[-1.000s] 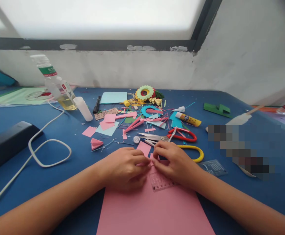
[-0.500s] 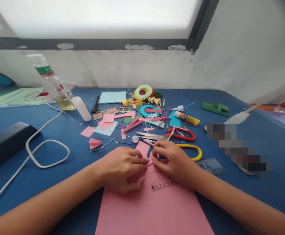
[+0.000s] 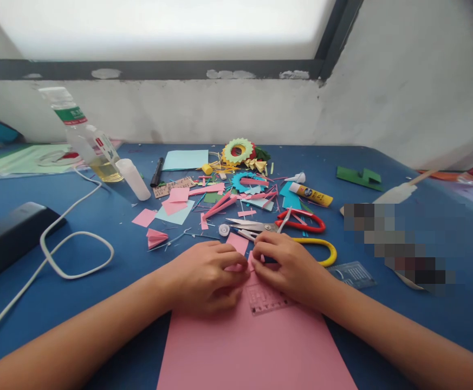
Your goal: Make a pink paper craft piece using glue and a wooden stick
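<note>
Over the top of a large pink sheet (image 3: pixel 256 346), my left hand (image 3: pixel 209 276) has its fingers curled and pressed together on a small pink paper piece, mostly hidden beneath them. My right hand (image 3: pixel 285 265) pinches the same small pink piece (image 3: pixel 251 262) from the other side, the fingertips of both hands nearly touching. A clear ruler (image 3: pixel 266 299) lies on the sheet, partly under my right hand. Just beyond the hands is a pink paper square (image 3: pixel 237 244). Red-handled scissors (image 3: pixel 301 221) and yellow-handled scissors (image 3: pixel 328 253) lie behind my right hand.
Paper scraps (image 3: pixel 220 206) lie mid-table, with a glue stick (image 3: pixel 311 195) at their right. Paper rings (image 3: pixel 238 151) sit behind. At left stand a bottle (image 3: pixel 82 141) and a white tube (image 3: pixel 134 180), near a white cable (image 3: pixel 63 275). A clear card (image 3: pixel 354 274) is at right.
My left hand's fingertips have shifted slightly right, closer to my right hand. My right hand stays in nearly the same place. The camera view has shifted a little.
</note>
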